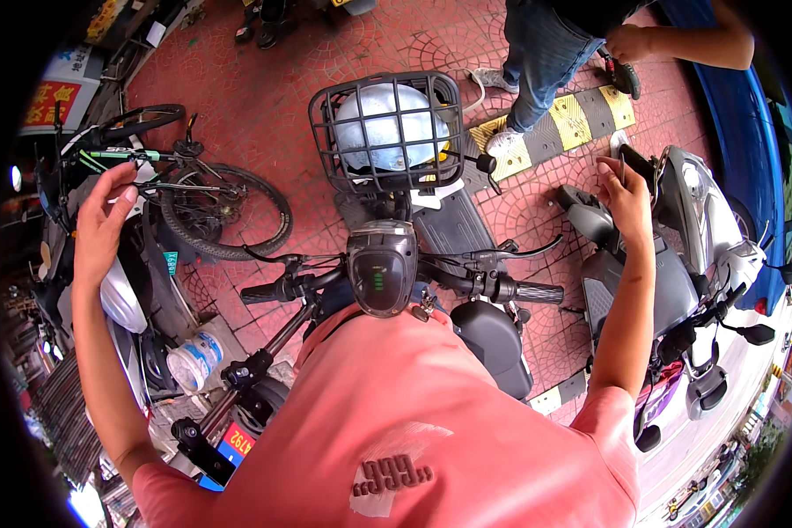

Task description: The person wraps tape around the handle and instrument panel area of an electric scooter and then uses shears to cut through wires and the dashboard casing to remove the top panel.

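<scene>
My left hand (106, 220) is raised at the left, in front of the parked bicycle, with its thumb apart from the fingers and nothing seen in it. My right hand (627, 198) is up at the right, beside a grey scooter, its fingers bent together; a thin dark thing shows at the fingertips, too small to name. Between my arms stands an electric bike with a dark display (383, 268), a left grip (260, 293) and a right grip (539, 293). Neither hand touches the handlebar. Its black front basket (317, 132) holds a silvery-blue rounded helmet (385, 128).
A bicycle (224, 211) leans at the left, near a white bucket (195, 361). Grey scooters (704, 211) and a blue car (739, 132) stand at the right. A person in jeans (546, 62) stands ahead by a yellow-and-black ramp (572, 123) on red paving.
</scene>
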`<control>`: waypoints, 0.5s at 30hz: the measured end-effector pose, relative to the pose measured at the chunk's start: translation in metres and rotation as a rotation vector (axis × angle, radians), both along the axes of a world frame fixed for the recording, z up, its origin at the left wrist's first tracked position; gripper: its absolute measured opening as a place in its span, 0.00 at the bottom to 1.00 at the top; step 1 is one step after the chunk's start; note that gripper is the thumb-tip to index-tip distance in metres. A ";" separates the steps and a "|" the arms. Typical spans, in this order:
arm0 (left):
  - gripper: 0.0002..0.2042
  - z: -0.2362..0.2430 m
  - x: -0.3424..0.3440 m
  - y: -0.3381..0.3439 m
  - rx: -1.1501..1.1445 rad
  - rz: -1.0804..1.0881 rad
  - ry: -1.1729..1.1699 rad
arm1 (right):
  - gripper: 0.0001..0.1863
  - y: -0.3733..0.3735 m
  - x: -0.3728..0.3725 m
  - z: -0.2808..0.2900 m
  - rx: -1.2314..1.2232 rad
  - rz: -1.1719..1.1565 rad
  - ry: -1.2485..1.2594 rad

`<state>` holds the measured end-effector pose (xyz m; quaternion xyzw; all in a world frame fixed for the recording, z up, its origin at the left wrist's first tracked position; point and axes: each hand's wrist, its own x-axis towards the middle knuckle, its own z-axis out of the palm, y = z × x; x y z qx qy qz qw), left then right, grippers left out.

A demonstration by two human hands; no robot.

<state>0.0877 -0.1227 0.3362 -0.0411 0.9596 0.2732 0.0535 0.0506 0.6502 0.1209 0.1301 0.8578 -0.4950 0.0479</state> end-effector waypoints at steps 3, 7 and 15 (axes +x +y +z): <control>0.22 -0.029 0.061 -0.073 0.193 0.501 0.103 | 0.17 0.012 0.069 0.018 -0.079 -0.184 0.056; 0.20 -0.139 0.160 -0.078 0.520 0.814 0.133 | 0.17 0.001 0.144 0.026 -0.272 -0.449 0.144; 0.21 -0.299 0.212 -0.001 0.359 0.747 0.185 | 0.10 -0.084 0.189 0.050 -0.677 -0.247 0.220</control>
